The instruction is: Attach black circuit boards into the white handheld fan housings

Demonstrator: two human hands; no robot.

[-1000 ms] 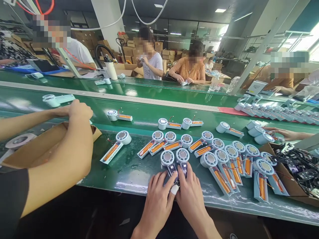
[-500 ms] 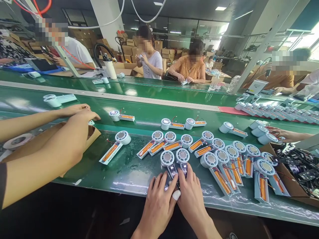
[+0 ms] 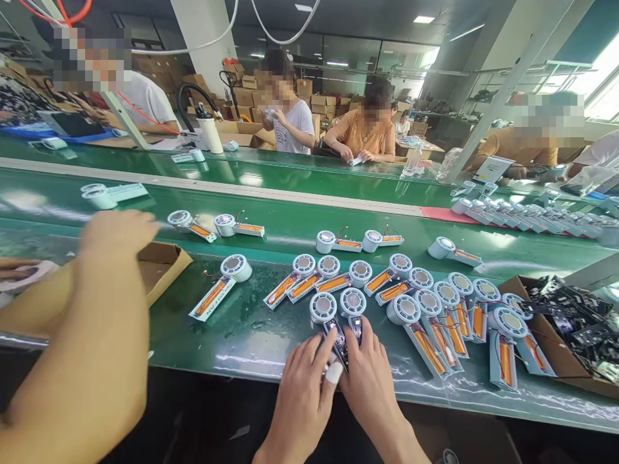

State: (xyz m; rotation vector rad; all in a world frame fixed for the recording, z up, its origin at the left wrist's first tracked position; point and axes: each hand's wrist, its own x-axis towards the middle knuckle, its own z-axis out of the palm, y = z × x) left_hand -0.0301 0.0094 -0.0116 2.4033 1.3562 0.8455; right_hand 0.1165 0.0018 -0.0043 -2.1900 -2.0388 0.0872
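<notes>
Two light-blue fan units lie side by side near the front edge of the green bench. My left hand (image 3: 304,377) has its fingers closed on the left fan unit (image 3: 323,308), whose handle shows a dark circuit board (image 3: 338,345); a white cover is on one of its digits. Closed around the handle of the right fan unit (image 3: 353,301) is my right hand (image 3: 368,367); part of that handle is hidden under the fingers. Around them lie several more fan units (image 3: 406,309) with orange batteries in their handles.
At the left, another person's arm (image 3: 97,322) reaches over a cardboard box (image 3: 162,264). A box of black circuit boards (image 3: 575,322) stands at the right. Several fan units (image 3: 225,224) sit on the green belt (image 3: 271,248). Co-workers sit across it.
The neighbour's arm at the left has moved, and another fan unit shows on the belt beside it. The co-worker's hand at the right has left the view. My left thumb has shifted slightly.
</notes>
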